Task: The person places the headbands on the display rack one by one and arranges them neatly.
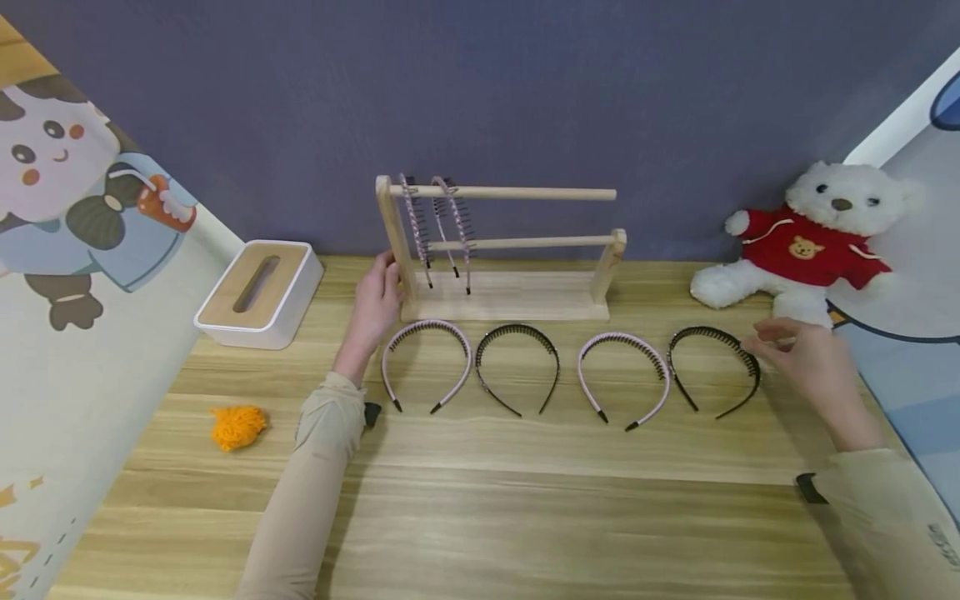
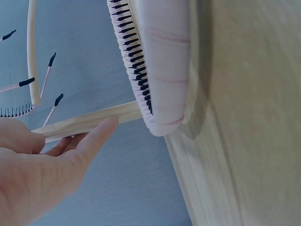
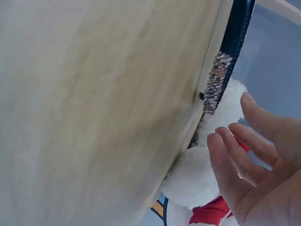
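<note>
A wooden rack (image 1: 502,296) with two horizontal bars stands at the back. My left hand (image 1: 378,296) grips its left upright (image 2: 89,121), thumb and fingers on different sides of the wood. Two pink toothed headbands (image 1: 461,225) hang at the left of the bars. In a row before the rack lie a pink headband (image 1: 429,323), a black headband (image 1: 517,328), a second pink headband (image 1: 622,337) and a second black headband (image 1: 708,331). My right hand (image 1: 813,371) is by this last one; in the right wrist view its fingers are parted, apart from the glittery band (image 3: 218,80).
A white tissue box (image 1: 262,321) with a wooden lid stands at the back left. Nearer lies an orange yarn ball (image 1: 237,427). A white teddy bear (image 1: 817,233) in a red top sits at the back right, close behind my right hand. A dark wall (image 1: 487,92) borders the table (image 1: 562,517).
</note>
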The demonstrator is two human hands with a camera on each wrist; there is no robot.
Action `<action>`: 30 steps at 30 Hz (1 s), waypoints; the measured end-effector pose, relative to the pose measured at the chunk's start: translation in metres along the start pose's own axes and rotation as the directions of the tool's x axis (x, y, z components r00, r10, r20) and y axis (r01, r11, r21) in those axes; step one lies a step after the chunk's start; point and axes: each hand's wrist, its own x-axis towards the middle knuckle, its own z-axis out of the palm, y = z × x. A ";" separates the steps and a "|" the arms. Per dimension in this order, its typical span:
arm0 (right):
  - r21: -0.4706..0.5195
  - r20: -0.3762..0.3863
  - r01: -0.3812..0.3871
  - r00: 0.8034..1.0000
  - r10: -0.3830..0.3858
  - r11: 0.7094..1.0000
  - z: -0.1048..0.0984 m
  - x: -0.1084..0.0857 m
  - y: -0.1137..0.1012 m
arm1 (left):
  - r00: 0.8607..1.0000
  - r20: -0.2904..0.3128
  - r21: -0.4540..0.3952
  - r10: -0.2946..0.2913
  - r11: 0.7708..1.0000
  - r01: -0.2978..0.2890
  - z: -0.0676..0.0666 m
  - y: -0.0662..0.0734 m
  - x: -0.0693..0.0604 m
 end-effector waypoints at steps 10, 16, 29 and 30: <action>-0.025 0.087 0.021 0.996 -0.019 0.999 0.005 -0.001 0.012 | 1.000 0.001 -0.017 0.003 1.000 -0.003 0.000 0.002 -0.001; -0.011 0.113 0.053 0.992 -0.052 0.999 0.006 0.000 0.014 | 1.000 0.000 -0.019 0.012 1.000 -0.012 0.001 0.001 0.001; 0.068 0.237 -0.035 0.971 0.018 0.997 0.004 0.005 0.016 | 1.000 0.003 -0.028 0.017 0.999 -0.017 0.001 -0.001 0.001; 0.067 0.241 -0.040 0.970 0.023 0.997 0.004 0.005 0.016 | 1.000 0.004 -0.030 0.017 0.999 -0.017 0.001 -0.001 0.001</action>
